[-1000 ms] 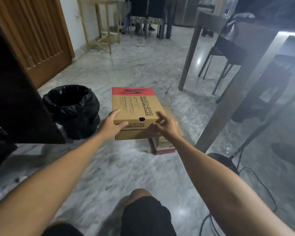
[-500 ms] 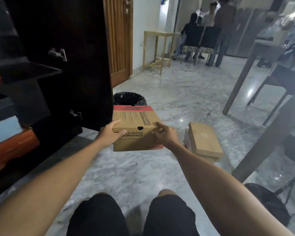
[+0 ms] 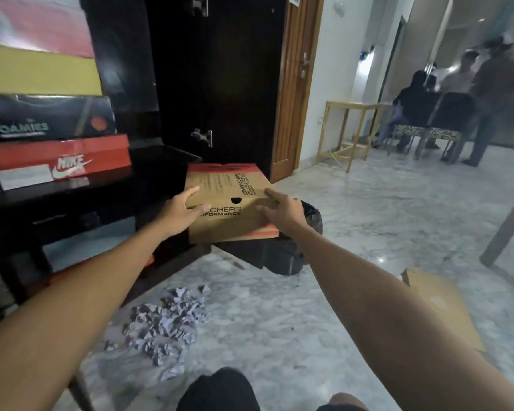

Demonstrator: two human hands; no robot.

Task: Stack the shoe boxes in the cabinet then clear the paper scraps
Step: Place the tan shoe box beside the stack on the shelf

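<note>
Cardboard makes up the Skechers box point(image 3: 226, 200), brown with a red band at its far end and black lettering on lid and near side, held in the air between both hands in front of the dark cabinet point(image 3: 166, 84). The left hand point(image 3: 181, 213) grips the box's near-left corner, thumb pressed on the near side and fingers laid over the lid. The right hand point(image 3: 282, 210) grips the near-right corner, fingers spread across the lid and side. The box sits level, just right of the cabinet's shelf point(image 3: 101, 185) and above a black bin point(image 3: 294, 247) that it partly hides. On the shelf a black Foamies box point(image 3: 48, 118) lies on top of a red Nike box point(image 3: 63, 160); higher up, a yellow and red shape fills the top-left corner, too blurred to name. On the marble floor point(image 3: 368, 232), paper scraps point(image 3: 166, 318) lie in a loose heap near the cabinet's foot, under the left forearm. A second brown box point(image 3: 445, 304) rests on the floor at the right, partly behind the right forearm. Far back, blurred people stand and sit by chairs near a wooden stand point(image 3: 347, 129).
</note>
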